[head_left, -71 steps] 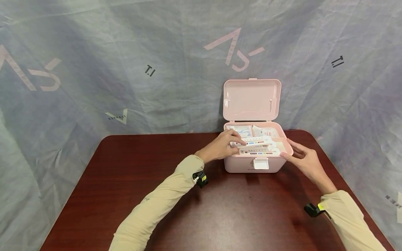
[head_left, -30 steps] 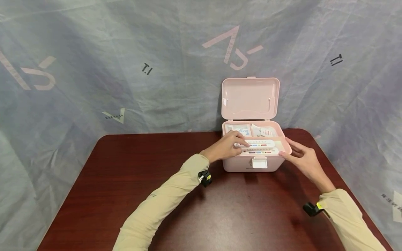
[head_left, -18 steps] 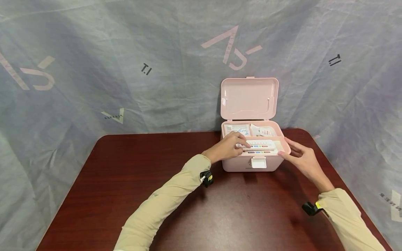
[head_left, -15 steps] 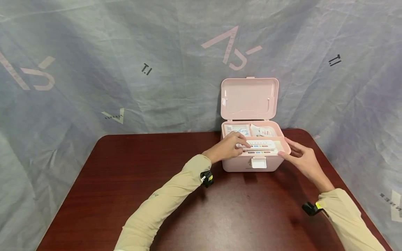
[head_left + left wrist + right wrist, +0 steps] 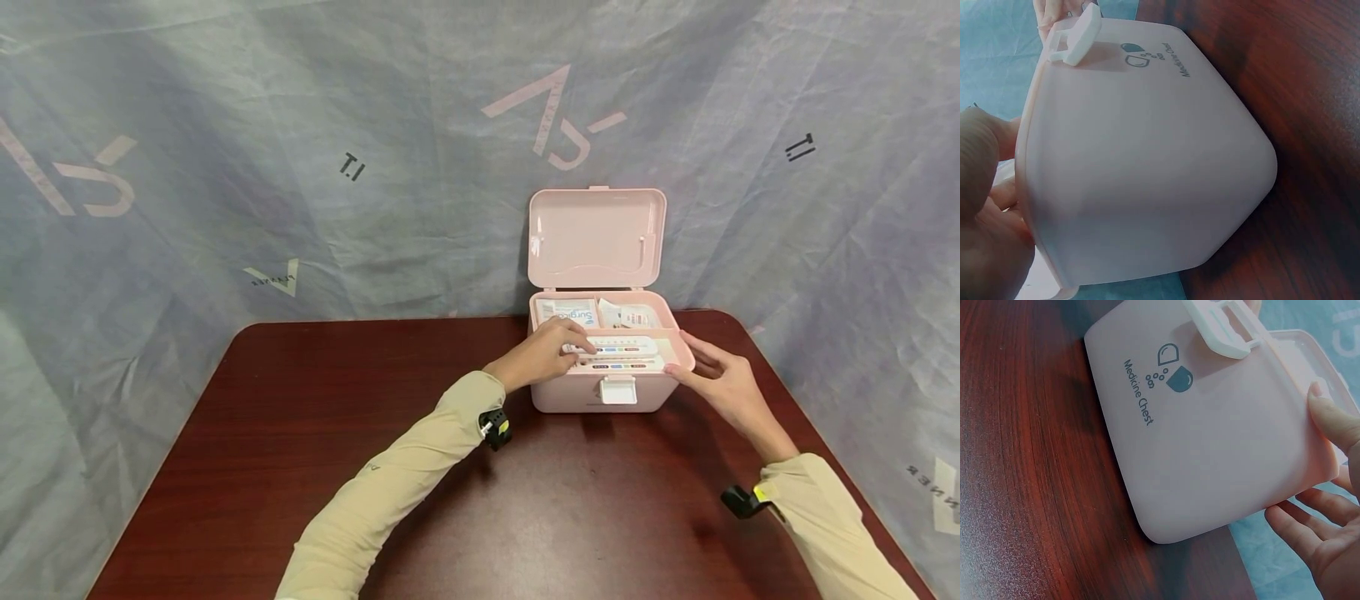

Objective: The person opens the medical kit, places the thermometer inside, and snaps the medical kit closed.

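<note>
A pink medicine chest (image 5: 562,396) stands with its lid (image 5: 596,237) raised at the back of the table. In its front compartment lies a white thermometer (image 5: 630,345) printed with a scale and coloured blocks, just behind a similar thermometer (image 5: 633,365). My left hand (image 5: 536,354) reaches over the left rim and pinches the left end of the rear one; in the left wrist view the chest wall partly hides those fingertips. At the right corner, my right hand (image 5: 723,383) grips the rim, thumb (image 5: 1329,415) on the front edge and fingers (image 5: 1304,528) along the side.
The back compartments hold a packet marked "Surgical" (image 5: 570,311) and a clear-and-white packet (image 5: 633,315). A white latch (image 5: 618,390) hangs at the chest's front. Behind the dark red table (image 5: 337,400) hangs a grey cloth (image 5: 390,167).
My left hand has lowered the thermometer from a tilted position to lie level in the front compartment. Over the last half second both hands have stayed nearly still; the right keeps its hold.
</note>
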Tool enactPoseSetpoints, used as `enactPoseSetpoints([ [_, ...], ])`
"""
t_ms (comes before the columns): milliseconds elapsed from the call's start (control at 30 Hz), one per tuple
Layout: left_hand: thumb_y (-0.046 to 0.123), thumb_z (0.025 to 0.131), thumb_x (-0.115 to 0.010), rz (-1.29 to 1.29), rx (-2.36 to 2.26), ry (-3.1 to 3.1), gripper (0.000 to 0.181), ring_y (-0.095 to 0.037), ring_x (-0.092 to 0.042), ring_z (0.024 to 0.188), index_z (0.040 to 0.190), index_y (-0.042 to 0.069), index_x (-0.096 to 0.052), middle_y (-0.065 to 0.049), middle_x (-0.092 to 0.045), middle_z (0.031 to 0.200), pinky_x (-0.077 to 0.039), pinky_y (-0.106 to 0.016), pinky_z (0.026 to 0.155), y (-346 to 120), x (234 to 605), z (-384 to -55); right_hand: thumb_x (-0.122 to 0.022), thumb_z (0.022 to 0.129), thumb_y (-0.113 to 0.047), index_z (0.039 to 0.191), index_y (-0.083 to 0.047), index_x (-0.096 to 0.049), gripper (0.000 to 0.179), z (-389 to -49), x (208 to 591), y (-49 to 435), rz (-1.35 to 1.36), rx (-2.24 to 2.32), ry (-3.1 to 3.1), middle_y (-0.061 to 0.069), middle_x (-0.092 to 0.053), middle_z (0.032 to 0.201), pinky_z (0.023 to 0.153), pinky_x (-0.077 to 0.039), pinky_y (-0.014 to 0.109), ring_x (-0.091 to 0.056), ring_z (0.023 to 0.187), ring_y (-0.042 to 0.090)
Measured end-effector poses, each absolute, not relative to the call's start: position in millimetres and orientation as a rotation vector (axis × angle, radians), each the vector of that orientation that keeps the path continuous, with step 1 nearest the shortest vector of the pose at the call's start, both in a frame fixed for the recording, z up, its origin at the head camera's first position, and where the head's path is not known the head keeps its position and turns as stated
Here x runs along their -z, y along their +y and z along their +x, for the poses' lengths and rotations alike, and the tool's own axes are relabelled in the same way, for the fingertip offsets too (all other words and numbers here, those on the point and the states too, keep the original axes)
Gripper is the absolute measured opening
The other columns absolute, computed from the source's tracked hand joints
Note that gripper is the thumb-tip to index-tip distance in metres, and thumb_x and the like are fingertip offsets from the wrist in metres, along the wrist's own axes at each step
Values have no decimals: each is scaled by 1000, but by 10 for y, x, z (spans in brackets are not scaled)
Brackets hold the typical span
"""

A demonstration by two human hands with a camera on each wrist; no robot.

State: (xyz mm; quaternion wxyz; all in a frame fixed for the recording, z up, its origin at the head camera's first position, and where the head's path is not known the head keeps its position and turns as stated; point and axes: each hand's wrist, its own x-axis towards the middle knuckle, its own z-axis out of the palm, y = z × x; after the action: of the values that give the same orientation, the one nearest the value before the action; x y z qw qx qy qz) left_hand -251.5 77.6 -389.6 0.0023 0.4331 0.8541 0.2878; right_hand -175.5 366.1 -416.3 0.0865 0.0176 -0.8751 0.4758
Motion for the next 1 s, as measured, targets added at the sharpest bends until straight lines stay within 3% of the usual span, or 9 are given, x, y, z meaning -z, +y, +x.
enactPoseSetpoints([
  [233,0,86,-61,1391,-902,2692,28,-14,-51,108,107,13,-73,-3,-62,115,-37,-23,95,792,3893,-2513,-74,82,-30,143,-14,-44,69,-1743,4154,3664,40,-1405,-2617,17,-47,139,72,-48,11,-57,105,3],
  [400,-3,85,-61,1373,-936,2666,28,-14,-52,107,106,11,-73,-3,-63,114,-39,-19,85,797,3895,-2505,-73,83,-30,144,-14,-42,70,-1732,4163,3665,53,-1379,-2630,20,-46,139,72,-48,12,-58,109,11],
  [633,-4,84,-61,1383,-946,2663,28,-14,-53,111,106,9,-73,-4,-64,114,-38,-19,91,794,3895,-2502,-73,83,-29,143,-15,-43,68,-1732,4153,3656,53,-1415,-2615,20,-46,138,72,-49,13,-58,107,9],
  [867,-1,86,-61,1351,-967,2664,26,-14,-52,107,105,10,-73,-4,-64,116,-41,-19,79,775,3883,-2495,-73,83,-29,143,-13,-42,69,-1735,4131,3651,70,-1420,-2625,22,-46,138,72,-49,13,-59,108,11],
  [1000,2,86,-61,1360,-982,2674,23,-14,-53,108,104,10,-73,-4,-64,115,-42,-18,81,772,3884,-2500,-73,83,-29,143,-12,-43,69,-1731,4113,3651,67,-1419,-2629,21,-47,137,71,-50,14,-59,106,10],
])
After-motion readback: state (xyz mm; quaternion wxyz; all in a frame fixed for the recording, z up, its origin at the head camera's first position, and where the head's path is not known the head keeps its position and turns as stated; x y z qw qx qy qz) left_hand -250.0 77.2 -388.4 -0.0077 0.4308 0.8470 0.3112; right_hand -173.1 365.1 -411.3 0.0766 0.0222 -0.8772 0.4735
